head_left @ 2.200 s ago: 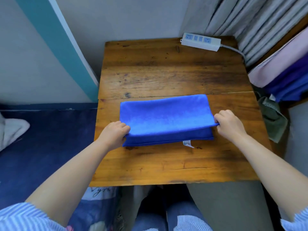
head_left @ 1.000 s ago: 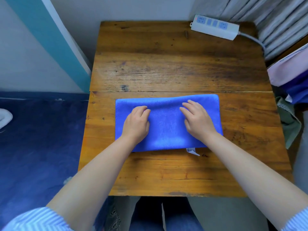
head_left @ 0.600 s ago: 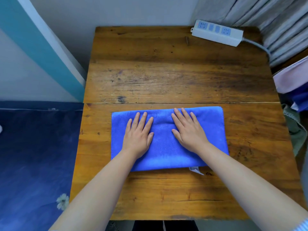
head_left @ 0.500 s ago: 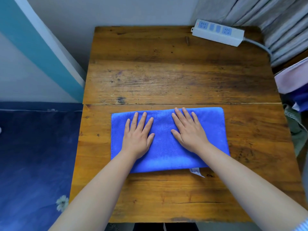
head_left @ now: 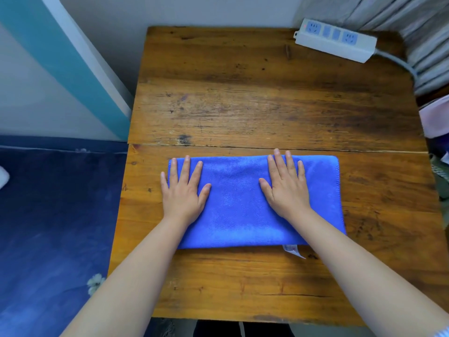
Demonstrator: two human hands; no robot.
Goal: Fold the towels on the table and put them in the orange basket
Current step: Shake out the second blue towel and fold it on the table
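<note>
Worn wooden tabletop [head_left: 267, 105]: both hands, left hand [head_left: 182, 190] and right hand [head_left: 286, 188], lie flat, fingers spread, on folded blue towel [head_left: 235, 203]; smoothing outward evenly should keep the edges aligned.

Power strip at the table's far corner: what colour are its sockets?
Pale blue sockets on the white plastic power strip, clearest in the head view.
</note>
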